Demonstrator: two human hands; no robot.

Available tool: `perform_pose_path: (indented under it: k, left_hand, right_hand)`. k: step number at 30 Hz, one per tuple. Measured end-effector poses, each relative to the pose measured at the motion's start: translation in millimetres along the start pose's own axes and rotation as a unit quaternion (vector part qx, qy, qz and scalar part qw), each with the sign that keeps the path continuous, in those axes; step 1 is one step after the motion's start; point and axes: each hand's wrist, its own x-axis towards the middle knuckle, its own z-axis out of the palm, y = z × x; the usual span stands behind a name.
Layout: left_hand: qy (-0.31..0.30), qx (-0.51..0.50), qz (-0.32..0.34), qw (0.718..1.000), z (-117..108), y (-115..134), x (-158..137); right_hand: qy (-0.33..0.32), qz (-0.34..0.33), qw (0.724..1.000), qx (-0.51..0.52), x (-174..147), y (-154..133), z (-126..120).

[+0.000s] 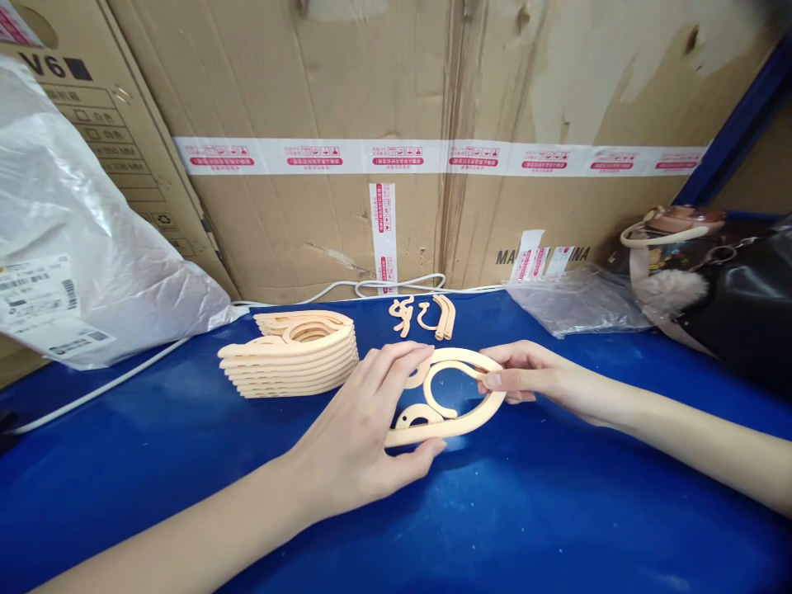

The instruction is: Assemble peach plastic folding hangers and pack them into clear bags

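Note:
A cream plastic folding clothes hanger (473, 425), folded into a loop with a curved hook inside, is held just above the blue tabletop. My left hand (365, 429) spans its left part, fingers over the far edge and thumb along the near edge, hiding that end. At the rounded right end, my right hand (532, 375) pinches the hanger between thumb and fingers. Left of my hands is a neat stack of similar folded hangers (290, 363). Beyond them lie several loose cream hooks and curved pieces (442, 318).
Large cardboard boxes (346, 91) wall off the back of the blue table (557, 511). A white plastic parcel bag (105, 223) leans at the left, near a white cable (105, 386). At the right are a clear plastic bag (566, 301), a black bag (742, 289) and a lidded bottle (677, 219).

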Motion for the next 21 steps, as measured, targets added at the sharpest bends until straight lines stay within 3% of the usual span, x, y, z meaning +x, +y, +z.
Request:
perform_pose_path:
  k: [21]
  left_hand:
    - [-0.004, 0.046, 0.027, 0.999, 2.7, -7.7, 0.7]
  right_hand:
    - [-0.014, 0.005, 1.0, 0.012, 0.1, 1.8, 0.8]
